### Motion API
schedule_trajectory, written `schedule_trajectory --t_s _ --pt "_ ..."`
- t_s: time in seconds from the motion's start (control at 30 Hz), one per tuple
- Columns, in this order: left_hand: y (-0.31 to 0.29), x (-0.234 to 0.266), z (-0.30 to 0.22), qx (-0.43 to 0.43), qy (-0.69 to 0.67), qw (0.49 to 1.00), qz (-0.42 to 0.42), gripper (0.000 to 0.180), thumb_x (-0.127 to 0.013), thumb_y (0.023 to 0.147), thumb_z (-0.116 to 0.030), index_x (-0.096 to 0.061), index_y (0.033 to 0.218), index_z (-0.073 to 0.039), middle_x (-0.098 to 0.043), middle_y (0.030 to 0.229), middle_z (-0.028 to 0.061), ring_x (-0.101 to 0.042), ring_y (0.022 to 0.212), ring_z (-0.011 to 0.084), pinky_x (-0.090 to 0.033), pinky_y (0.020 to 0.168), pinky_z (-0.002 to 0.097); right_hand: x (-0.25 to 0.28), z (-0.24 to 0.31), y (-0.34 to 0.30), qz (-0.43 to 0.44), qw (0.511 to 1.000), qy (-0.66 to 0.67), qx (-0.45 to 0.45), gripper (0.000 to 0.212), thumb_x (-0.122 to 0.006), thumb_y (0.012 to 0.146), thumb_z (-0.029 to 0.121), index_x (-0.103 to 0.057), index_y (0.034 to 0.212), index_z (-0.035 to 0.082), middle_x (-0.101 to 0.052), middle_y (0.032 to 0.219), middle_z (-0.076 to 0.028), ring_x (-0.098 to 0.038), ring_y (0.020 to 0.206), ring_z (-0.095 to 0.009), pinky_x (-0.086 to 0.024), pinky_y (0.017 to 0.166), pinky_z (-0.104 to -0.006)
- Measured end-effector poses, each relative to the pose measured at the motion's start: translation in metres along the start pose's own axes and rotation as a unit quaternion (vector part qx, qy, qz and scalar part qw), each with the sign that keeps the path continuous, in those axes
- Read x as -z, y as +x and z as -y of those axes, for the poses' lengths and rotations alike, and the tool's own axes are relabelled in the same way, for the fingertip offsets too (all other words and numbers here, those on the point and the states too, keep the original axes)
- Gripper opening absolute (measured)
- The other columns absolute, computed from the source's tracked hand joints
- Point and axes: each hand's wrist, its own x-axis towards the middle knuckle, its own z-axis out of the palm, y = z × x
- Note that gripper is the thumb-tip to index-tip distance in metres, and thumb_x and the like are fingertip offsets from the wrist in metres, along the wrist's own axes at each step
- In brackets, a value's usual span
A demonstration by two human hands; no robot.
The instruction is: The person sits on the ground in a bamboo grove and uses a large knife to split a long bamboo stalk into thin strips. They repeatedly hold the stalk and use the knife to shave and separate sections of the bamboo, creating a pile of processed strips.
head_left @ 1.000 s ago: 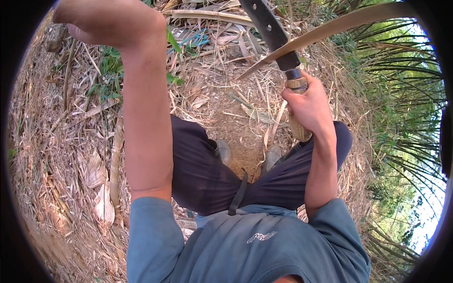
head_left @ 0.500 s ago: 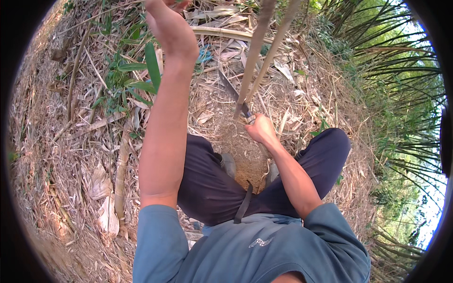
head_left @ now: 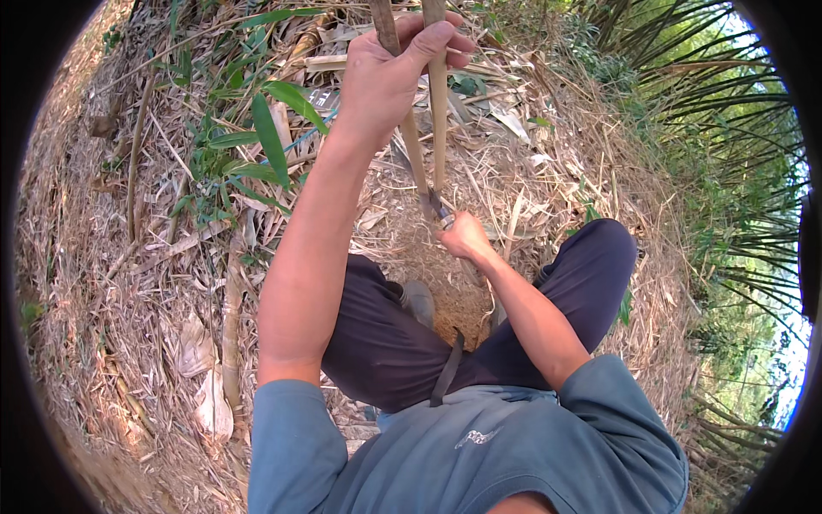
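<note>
My left hand point(head_left: 390, 73) is raised and closed around two thin tan stalks point(head_left: 437, 120) that run down toward the ground. My right hand point(head_left: 465, 237) is low, gripping the handle of a knife point(head_left: 438, 211) whose blade lies against the base of the stalks. The blade is mostly hidden behind the stalks. I am crouched, with my knees in dark trousers point(head_left: 402, 343) on either side of the bare soil patch.
Dry leaves and straw point(head_left: 145, 283) cover the ground all around. Green leafy shoots point(head_left: 257, 137) grow at the left of the stalks. Long green fronds point(head_left: 728, 128) arch along the right edge. A grey shoe point(head_left: 417, 300) shows between my knees.
My right hand dropped from a raised position with the knife down to the base of the stalks. My left hand shifted right and closed on the stalks.
</note>
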Motion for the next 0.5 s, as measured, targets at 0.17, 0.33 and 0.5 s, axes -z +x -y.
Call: schedule_trajectory --t_s 0.17,0.33,0.5 --pt "0.0 -0.009 0.002 -0.01 0.037 0.999 -0.011 0.031 -0.062 0.101 -0.023 -0.069 0.116 0.004 -0.074 0.103 0.0132 -0.072 0.094 0.0199 -0.059 0.087 0.0328 0.007 -0.009 0.004 0.039 0.999 0.035 0.01 0.047 -0.074 0.076 0.024 -0.067 0.114 -0.002 -0.07 0.092 -0.022 -0.07 0.088 -0.031 -0.054 0.081 -0.0414" --pt "-0.008 -0.041 0.004 -0.045 0.038 0.996 -0.06 0.028 -0.061 0.101 -0.017 -0.069 0.114 0.006 -0.073 0.105 0.0148 -0.072 0.099 0.0218 -0.058 0.092 0.0327 -0.027 -0.026 0.0 -0.104 0.991 0.074 0.049 0.052 -0.072 0.076 0.02 -0.065 0.122 -0.003 -0.07 0.077 -0.018 -0.069 0.072 -0.026 -0.054 0.07 -0.039" --pt "-0.009 -0.039 0.008 -0.051 0.044 0.993 -0.095 0.025 -0.059 0.102 -0.013 -0.068 0.114 0.008 -0.073 0.107 0.0159 -0.07 0.103 0.0228 -0.056 0.098 0.0326 -0.022 -0.013 -0.006 -0.065 0.995 0.078 -0.011 0.039 -0.071 0.08 0.017 -0.066 0.114 -0.001 -0.07 0.103 -0.026 -0.068 0.103 -0.04 -0.053 0.089 -0.0458"
